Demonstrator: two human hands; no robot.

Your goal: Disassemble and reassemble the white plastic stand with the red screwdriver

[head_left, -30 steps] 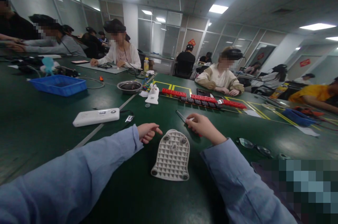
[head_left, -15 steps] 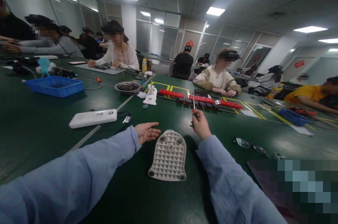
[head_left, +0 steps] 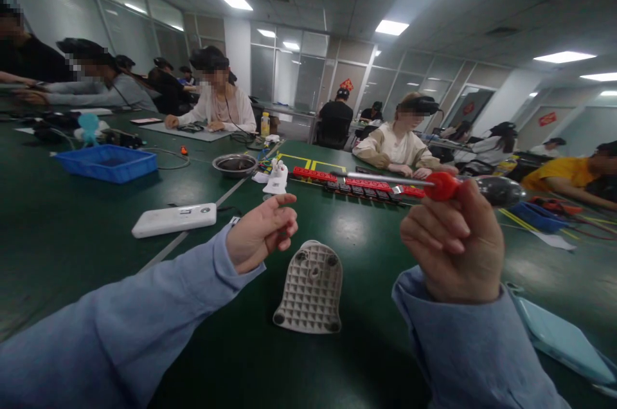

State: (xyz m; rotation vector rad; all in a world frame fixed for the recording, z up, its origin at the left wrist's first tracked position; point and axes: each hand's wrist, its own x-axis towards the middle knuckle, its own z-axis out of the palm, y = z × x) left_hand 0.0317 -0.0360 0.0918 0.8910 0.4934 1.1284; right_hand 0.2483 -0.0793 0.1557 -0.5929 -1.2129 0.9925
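A screwdriver (head_left: 442, 185) with a red and dark handle is gripped in my right hand (head_left: 456, 245), raised above the table at the right. Its long metal shaft points left, roughly level. My left hand (head_left: 263, 229) is held empty over the table, index finger stretched out and the other fingers loosely bent. Between and below my hands lies a light grey plastic base (head_left: 311, 290), with its ribbed grid side up and dark round pads near its corners. Neither hand touches it.
A long white plastic case (head_left: 174, 220) lies left, near a metal bowl (head_left: 234, 164) and a blue tray (head_left: 108, 164). Ahead stand a white figure-shaped part (head_left: 276, 181) and red strips (head_left: 313, 174). A light blue flat object (head_left: 562, 338) is at right. People sit across the table.
My right hand has risen and come closer and rightward, turning the screwdriver from pointing away to pointing left. My left hand has lifted slightly and its fingers have curled. The base has stayed in place.
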